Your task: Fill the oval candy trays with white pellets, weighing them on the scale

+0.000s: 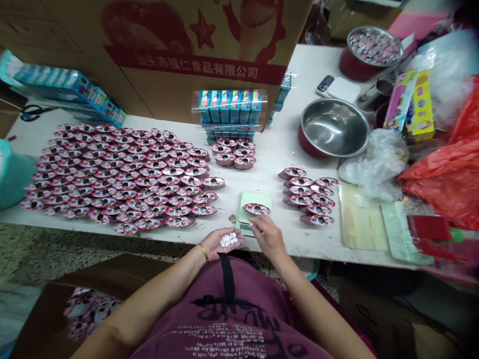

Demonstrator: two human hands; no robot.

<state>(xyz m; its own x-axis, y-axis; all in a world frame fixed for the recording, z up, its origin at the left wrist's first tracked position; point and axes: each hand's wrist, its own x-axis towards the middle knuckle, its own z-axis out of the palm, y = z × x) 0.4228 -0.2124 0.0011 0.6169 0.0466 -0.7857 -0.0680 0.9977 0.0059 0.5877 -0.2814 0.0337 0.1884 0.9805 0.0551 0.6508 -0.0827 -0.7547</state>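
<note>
My left hand (pixel 225 242) is cupped palm up at the table's front edge, holding a small heap of white tablets (pixel 229 240). Just right of it, my right hand (pixel 267 237) has its thumb and fingers pinched together over the near side of a pale green kitchen scale (pixel 257 197). A small white spot at those fingertips looks like one more tablet. On the scale stands a small red-and-pink printed packet (pixel 256 209) with an oval top; whether anything is inside it I cannot make out.
Rows of similar packets (pixel 123 174) stand left, with a smaller group (pixel 310 194) right. A steel bowl (pixel 334 127), a red bowl of packets (pixel 370 52) and plastic bags (pixel 377 159) are farther right. Behind stand a large carton (pixel 157 94) and blue boxes (pixel 230 112).
</note>
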